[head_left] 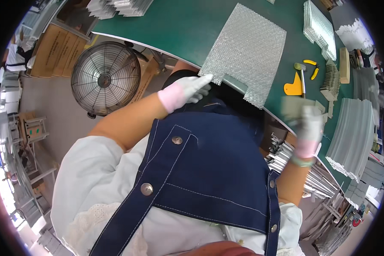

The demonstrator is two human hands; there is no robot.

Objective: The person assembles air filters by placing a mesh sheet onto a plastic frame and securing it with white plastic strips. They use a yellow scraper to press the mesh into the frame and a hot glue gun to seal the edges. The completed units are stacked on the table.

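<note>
A silver honeycomb-textured sheet (247, 51) lies at the near edge of the green table (166, 32), with a notch in its near side. In the notch shows a smooth grey-green strip (234, 83). My left hand (185, 91), in a white glove with a pink cuff, has thumb and fingers closed at the sheet's near-left corner. Over the table edge on the right, motion smears my gloved right hand (309, 126). It appears to grip a flat pale grey-beige piece (292, 109), also blurred. Just beyond lie a yellow scraper (293, 88) and a hammer (302, 74).
Yellow-handled pliers (315, 69), a stack of small pale pieces (330, 81) and a wooden block (344, 65) occupy the table's right. Silver panels (320, 27) are stacked farther back. Metal strips (301, 170) sit below the right edge; a floor fan (105, 80) stands left.
</note>
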